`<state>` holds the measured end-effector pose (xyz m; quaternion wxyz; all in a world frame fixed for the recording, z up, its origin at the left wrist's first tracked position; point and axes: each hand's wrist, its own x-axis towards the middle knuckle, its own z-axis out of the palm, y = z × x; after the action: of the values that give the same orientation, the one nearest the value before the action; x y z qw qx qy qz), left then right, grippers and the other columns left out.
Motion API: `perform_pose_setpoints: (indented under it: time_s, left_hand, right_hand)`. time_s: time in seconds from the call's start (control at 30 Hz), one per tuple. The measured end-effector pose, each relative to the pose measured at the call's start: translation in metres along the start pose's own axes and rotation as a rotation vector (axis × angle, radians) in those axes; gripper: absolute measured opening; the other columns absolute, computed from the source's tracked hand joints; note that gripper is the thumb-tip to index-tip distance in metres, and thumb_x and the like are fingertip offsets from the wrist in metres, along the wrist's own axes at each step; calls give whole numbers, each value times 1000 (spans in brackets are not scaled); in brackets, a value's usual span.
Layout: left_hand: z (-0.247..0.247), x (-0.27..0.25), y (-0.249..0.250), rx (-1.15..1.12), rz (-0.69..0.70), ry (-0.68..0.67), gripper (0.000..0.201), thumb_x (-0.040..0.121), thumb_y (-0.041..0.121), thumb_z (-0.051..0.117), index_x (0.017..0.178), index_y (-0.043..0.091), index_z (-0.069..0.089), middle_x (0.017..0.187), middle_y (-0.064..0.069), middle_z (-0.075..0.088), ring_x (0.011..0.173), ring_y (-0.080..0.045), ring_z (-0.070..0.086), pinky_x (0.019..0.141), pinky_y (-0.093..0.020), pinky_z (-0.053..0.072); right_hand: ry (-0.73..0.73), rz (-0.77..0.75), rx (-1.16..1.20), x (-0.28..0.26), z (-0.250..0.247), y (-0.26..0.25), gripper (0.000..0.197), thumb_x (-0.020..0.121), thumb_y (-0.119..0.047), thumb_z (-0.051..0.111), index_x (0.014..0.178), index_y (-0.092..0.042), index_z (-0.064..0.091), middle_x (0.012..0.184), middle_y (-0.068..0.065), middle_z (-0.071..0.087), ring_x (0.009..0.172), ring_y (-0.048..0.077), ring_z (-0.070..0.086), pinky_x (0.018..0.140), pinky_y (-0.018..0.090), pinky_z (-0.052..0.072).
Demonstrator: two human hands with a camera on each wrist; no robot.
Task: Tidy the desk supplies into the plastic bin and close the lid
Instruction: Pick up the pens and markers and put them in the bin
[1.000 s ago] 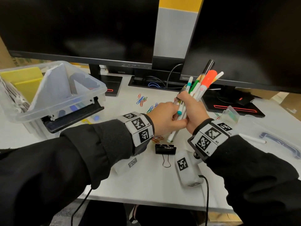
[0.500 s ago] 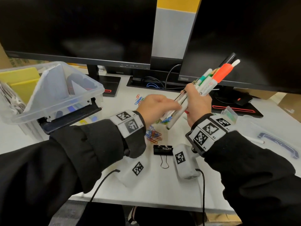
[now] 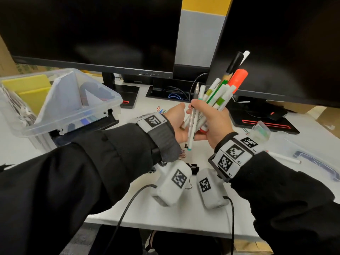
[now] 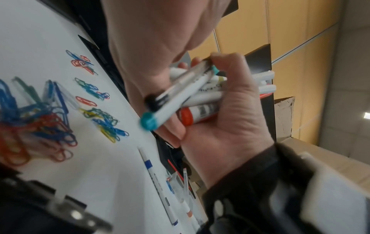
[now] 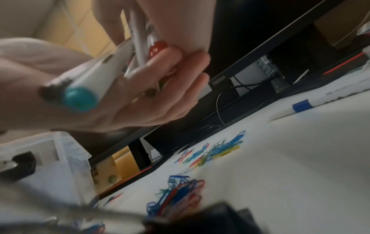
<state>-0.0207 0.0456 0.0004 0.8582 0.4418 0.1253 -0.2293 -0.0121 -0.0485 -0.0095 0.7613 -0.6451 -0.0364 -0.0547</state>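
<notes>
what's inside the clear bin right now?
The clear bin holds yellow pads, white dividers and dark items at the right; its walls blur whatever lies at the bottom.

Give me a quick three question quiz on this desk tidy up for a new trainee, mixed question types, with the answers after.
1. True or false: the right hand grips the bundle of pens and markers.
2. Where is the left hand? A) flat under the bundle's lower ends B) inside the plastic bin C) on the binder clip
3. Fill in: the loose paper clips lie on the ____.

Key: 1 true; 2 A; 3 desk
</notes>
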Motion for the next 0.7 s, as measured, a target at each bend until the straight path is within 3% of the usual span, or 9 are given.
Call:
perform_pose_setpoints:
  time_s: [0.13,0.23,0.33,0.4,0.43,0.5,0.57,0.6,0.7]
  left_hand:
    - [3,-3,-2,39,-56,27,62,97,52,22,123,2,48,95,-14,60,82,-28,62,78,-54,50]
    - [-2,-2,-4,203,-166,72,79,91,65,18,121,-1,49,94,-16,59,89,-28,63,86,-47,48]
    - [-8,-4,-10,230,-261,105,82,88,68,22,133,2,39,123,-23,55,105,-35,59,77,-49,50]
    - [-9,0,-12,78,-171,91,68,93,55,33,145,12,23,141,-22,39,120,-42,51,68,-56,55]
    - [-9,3,-12,-19,-117,76,63,94,49,35,144,14,23,141,-20,40,122,-40,50,72,-61,54]
    - [-4,5,-11,-168,-29,62,55,97,46,28,132,4,35,120,-18,56,115,-34,56,84,-58,50]
    - [1,4,-10,-164,37,51,47,100,39,22,121,3,43,95,-15,60,112,-31,56,83,-50,46]
    - [4,2,-10,-140,57,40,45,101,33,22,125,3,45,94,-14,59,109,-30,57,79,-48,46]
    - [5,-2,-9,-54,113,38,42,99,24,24,133,12,47,116,-15,60,87,-26,60,68,-44,50]
  right_hand:
    - [85,-23,-34,2,2,5,10,76,-2,63,75,-11,60,56,0,61,49,7,62,56,27,53]
    - [160,-57,-7,6,1,2,14,74,0,62,76,-12,55,58,4,56,50,13,58,61,32,54]
    - [196,-125,53,9,0,-3,17,64,-3,62,72,-16,55,60,1,54,59,18,56,63,30,51]
    - [176,-135,82,6,2,-5,17,65,-3,62,70,-18,56,57,-2,55,59,17,56,65,30,52]
    - [160,-130,88,5,3,-4,19,69,0,63,71,-17,56,55,-3,57,59,16,58,67,31,53]
    - [119,-98,89,2,4,0,18,76,-1,65,76,-17,58,60,-3,61,63,14,62,71,32,55]
    - [72,-79,65,-2,6,3,16,77,-5,68,80,-17,59,71,1,62,73,17,64,78,35,56]
    - [53,-83,40,-2,7,4,16,76,-6,70,80,-18,60,75,2,62,78,19,65,81,37,56]
    - [9,-81,-43,-4,8,4,15,77,-7,69,81,-19,61,81,0,63,84,13,64,78,29,54]
